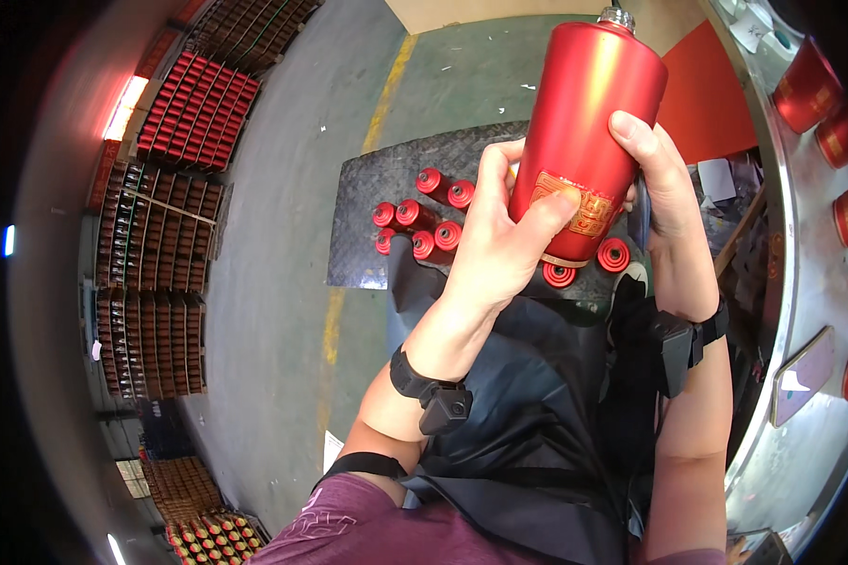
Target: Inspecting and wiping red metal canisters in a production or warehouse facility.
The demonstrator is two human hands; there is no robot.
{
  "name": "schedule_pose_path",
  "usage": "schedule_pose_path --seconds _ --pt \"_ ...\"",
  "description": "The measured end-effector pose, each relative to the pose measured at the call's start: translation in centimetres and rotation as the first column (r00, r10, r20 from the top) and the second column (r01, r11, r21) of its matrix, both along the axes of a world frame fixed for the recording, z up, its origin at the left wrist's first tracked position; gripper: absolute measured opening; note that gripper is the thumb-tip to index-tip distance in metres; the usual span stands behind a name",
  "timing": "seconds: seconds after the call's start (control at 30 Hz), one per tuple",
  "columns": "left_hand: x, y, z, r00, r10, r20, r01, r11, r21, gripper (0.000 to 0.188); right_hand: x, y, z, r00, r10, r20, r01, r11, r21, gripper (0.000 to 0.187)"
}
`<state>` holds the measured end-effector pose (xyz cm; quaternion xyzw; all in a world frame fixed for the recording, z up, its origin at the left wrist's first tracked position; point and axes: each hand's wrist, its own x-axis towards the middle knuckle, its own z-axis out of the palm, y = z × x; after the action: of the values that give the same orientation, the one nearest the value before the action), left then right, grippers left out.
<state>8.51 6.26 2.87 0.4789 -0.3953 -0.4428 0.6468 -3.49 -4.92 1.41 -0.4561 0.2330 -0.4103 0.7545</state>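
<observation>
Both my hands hold up a large red bottle (589, 85) with a metallic sheen and a clear glass neck at its top. My left hand (509, 202) wraps the lower left side, its thumb pressed on the raised gold square pattern (584, 207). On the right side my right hand (664, 174) grips the body, thumb lying along the front. The fingers behind the bottle are mostly hidden. Beneath, several small red bottles with dark tops (415, 215) stand on a dark mat, and two more red round tops (614, 254) show just below the held bottle.
On the right a metal bench (773, 377) carries several red bottles (810, 89) and a phone-like flat device (803, 377). The dark mat (358, 188) lies on a grey floor with a yellow line. Crates of red and brown bottles (198, 108) are stacked at left.
</observation>
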Motion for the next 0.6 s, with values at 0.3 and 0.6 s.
schedule_pose_path --seconds 0.3,0.6 --pt "0.3 0.1 -0.1 0.997 -0.060 0.047 0.057 0.997 0.052 0.046 -0.6 -0.3 0.0 0.999 0.036 -0.027 -0.035 0.999 0.020 0.043" --pt "-0.6 -0.1 -0.3 0.998 0.051 -0.046 -0.050 0.999 0.018 0.045 -0.1 0.7 1.2 1.000 0.018 0.025 -0.017 1.000 -0.008 0.048"
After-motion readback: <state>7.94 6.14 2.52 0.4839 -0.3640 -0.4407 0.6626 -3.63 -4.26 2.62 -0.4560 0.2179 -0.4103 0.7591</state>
